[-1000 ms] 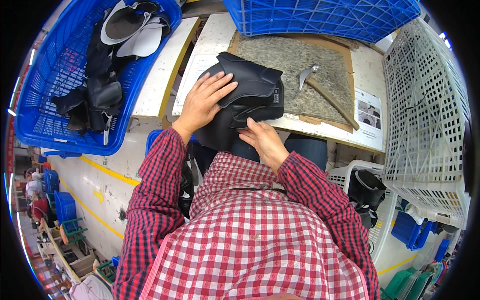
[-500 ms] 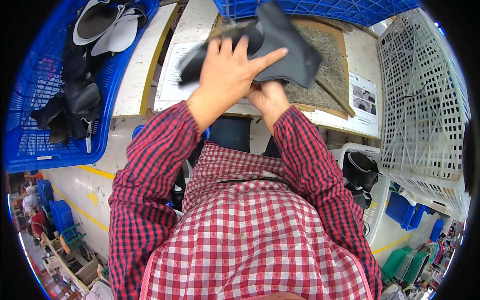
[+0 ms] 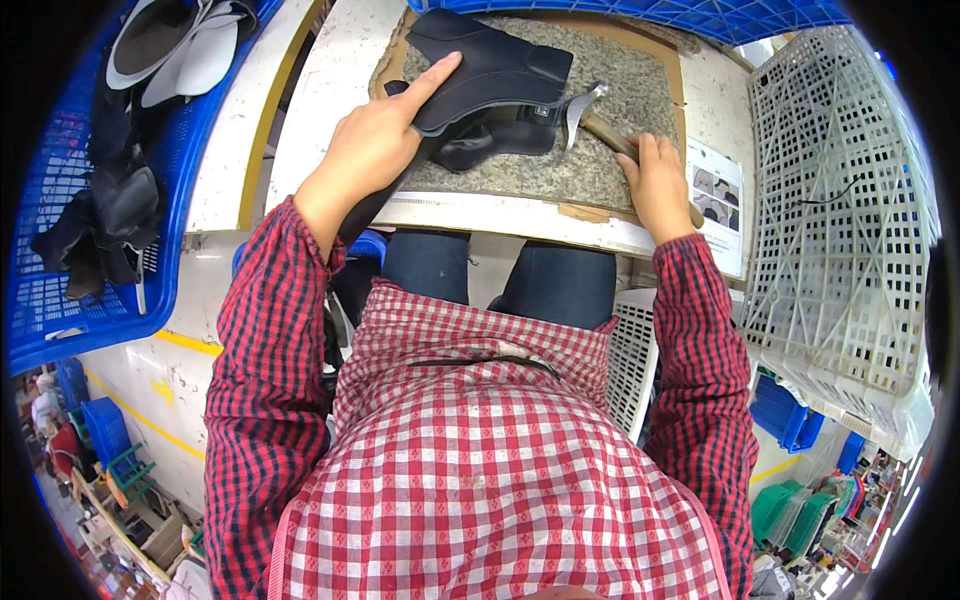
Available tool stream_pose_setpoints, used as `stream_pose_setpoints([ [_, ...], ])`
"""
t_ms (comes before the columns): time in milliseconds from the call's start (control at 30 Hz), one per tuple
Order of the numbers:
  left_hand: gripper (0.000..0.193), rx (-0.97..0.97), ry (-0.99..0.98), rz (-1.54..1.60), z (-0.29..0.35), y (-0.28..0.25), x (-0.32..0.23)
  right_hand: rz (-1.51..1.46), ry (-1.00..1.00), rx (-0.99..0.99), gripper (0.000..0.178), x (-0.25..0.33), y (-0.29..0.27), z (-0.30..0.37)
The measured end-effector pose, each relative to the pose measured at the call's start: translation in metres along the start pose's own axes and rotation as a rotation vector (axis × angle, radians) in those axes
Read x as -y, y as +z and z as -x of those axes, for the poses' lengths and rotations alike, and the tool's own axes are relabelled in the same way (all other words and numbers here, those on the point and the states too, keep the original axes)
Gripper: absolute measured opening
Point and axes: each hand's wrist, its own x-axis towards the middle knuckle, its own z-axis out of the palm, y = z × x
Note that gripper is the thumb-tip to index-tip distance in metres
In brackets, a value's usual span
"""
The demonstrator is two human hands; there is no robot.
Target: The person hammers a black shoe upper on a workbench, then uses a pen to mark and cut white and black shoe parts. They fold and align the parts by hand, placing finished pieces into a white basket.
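A black leather boot upper (image 3: 490, 65) lies on a rough grey stone slab (image 3: 580, 180), its folded lower layers showing at the near side. My left hand (image 3: 375, 135) grips the upper's left edge, with the index finger stretched along its top. To the right, my right hand (image 3: 657, 185) is closed round the wooden handle of a hammer (image 3: 610, 135). The hammer's curved metal head rests close to the right end of the upper, just over the slab.
Blue crates stand at the left (image 3: 165, 270) and along the far edge (image 3: 660, 15); the left one holds black and white pieces. A white plastic crate (image 3: 830, 220) stands at the right. Printed sheets (image 3: 715, 190) lie on the white worktable (image 3: 480, 212).
The boot upper has come down onto the slab and turned. My right hand has left it, moved right and taken hold of the hammer. My left hand has shifted left with the upper.
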Motion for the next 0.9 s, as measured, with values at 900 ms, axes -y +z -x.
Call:
stream_pose_setpoints([
  [900, 0.062, -0.02, -0.03, 0.457, 0.005, 0.02, 0.032, -0.19, -0.165, 0.163, 0.033, 0.138, -0.07, -0.023],
])
